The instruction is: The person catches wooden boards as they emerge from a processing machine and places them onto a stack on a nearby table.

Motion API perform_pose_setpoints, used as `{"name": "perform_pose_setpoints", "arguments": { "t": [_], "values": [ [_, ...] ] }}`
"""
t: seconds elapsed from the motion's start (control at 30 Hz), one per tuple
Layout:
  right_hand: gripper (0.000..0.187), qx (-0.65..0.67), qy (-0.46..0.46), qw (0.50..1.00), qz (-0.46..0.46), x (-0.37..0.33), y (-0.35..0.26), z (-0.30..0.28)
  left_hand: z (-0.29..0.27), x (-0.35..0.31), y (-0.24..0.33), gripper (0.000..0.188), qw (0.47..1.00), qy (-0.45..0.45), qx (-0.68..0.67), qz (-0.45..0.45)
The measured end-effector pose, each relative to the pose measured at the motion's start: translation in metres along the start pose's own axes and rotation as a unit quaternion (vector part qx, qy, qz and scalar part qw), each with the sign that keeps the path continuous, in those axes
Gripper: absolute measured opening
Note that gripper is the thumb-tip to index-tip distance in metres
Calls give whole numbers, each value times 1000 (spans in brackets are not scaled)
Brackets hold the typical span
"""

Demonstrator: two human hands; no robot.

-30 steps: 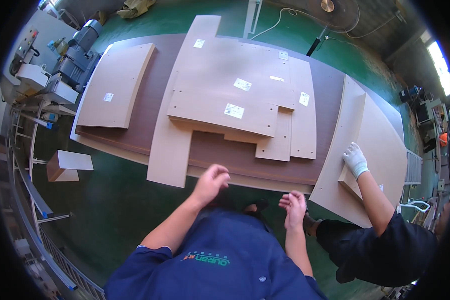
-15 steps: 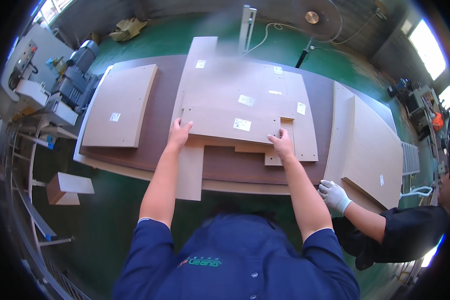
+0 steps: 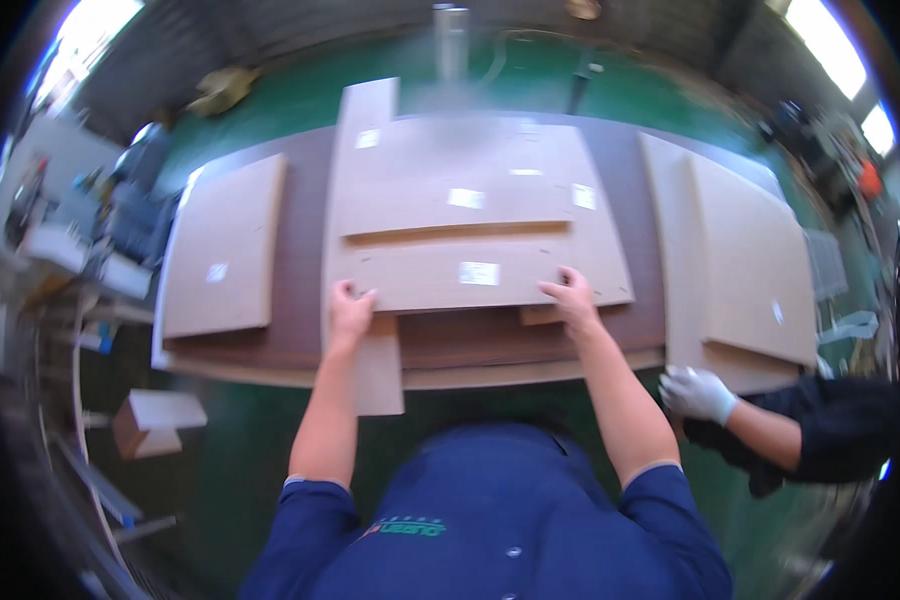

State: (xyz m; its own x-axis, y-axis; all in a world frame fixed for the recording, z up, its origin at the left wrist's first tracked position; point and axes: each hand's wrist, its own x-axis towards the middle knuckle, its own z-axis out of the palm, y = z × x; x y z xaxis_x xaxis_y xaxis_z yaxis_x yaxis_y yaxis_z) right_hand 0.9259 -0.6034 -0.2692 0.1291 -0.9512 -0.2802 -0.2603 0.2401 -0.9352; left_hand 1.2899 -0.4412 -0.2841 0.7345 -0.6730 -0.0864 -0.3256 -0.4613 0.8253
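Note:
A long, pale wooden board (image 3: 420, 278) with a white label lies at the near side of a stack of flat panels (image 3: 420, 180). My left hand (image 3: 351, 315) is closed on its left end, thumb on top and fingers at the edge. At its right end my right hand (image 3: 574, 302) pinches the board in the same way. A shadowed gap runs between this board and the panel edge behind it. Beneath the stack, a narrow pale strip (image 3: 378, 385) juts out toward me on the left. My fingers' undersides are hidden.
The stack rests on a dark brown tabletop (image 3: 305, 230). Pale panels stand in piles at the left (image 3: 220, 220) and the right (image 3: 755, 250). A co-worker's gloved hand (image 3: 698, 394) is near the table's right front corner. Grey machinery (image 3: 140, 215) stands on the far left.
The long board has slid toward me between both hands, and a gap now shows behind it. My view has also shifted a little. The co-worker's gloved hand stays near the right corner.

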Motion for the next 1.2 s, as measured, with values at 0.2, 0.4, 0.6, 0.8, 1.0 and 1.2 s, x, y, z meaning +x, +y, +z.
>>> {"name": "perform_pose_setpoints", "arguments": {
  "t": [0.2, 0.4, 0.6, 0.8, 1.0, 1.2],
  "values": [
    [61, 100, -84, 991, 10, 4, -12, -13, 20, 13, 9, 55, 998, 58, -28, -6],
    [46, -82, 33, 989, -122, 16, -21, 11, -27, -28, 4, 48, 990, 137, -24, -13],
    [33, -68, -183, 951, -241, -72, -72, 146, -136, -74, -93, 45, 954, 257, -55, -147],
    [47, -80, -386, 897, -198, -95, -82, 287, -276, -14, -158, 52, 923, 340, 111, -144],
    [61, -45, -376, 925, -22, -107, -96, 461, -407, 126, -242, 66, 898, 328, 259, -137],
    [57, 80, -284, 955, 37, -110, -88, 513, -395, 208, -245, 62, 947, 142, 239, -163]
  ]
}}
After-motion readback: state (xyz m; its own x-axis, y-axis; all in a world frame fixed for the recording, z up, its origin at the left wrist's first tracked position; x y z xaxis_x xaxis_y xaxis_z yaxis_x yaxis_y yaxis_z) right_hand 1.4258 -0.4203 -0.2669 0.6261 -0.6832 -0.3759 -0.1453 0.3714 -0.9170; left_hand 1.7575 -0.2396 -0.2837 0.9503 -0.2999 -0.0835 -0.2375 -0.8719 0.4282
